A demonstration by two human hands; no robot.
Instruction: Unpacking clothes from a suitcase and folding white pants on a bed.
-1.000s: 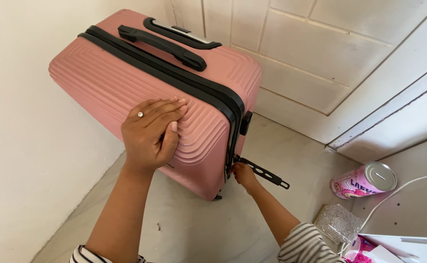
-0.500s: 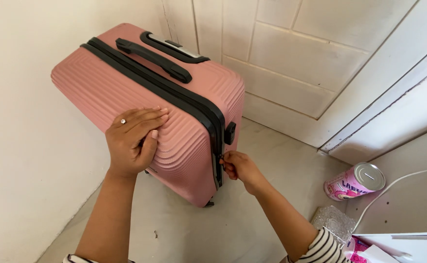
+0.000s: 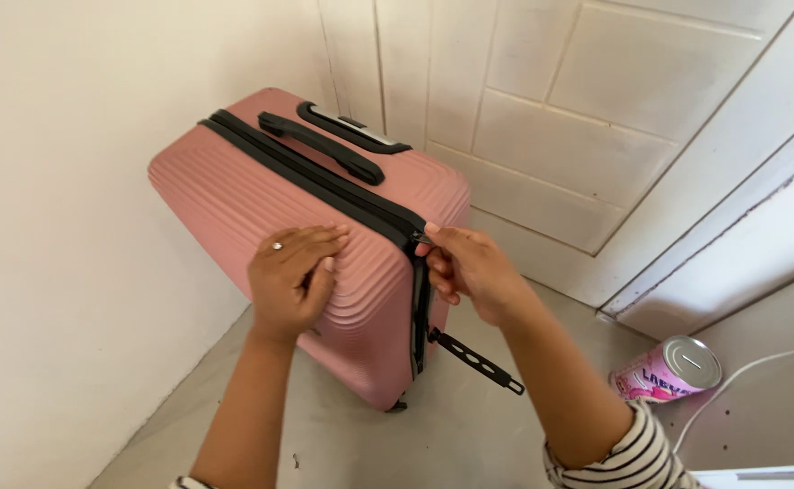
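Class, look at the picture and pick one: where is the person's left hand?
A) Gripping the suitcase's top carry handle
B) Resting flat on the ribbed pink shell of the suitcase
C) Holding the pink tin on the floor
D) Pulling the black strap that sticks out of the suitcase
B: the left hand lies palm-down on the ribbed side of the pink suitcase, while the right hand pinches at the black zipper band near the corner.

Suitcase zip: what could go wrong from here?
1. The right hand pinches the zip pull at the suitcase corner, where a slider may bind or jump the track.
2. Only the left hand lies flat on the ribbed shell; a hard tug could tip or slide the upright case.
3. The black strap hangs loose beside the zip and might snag.
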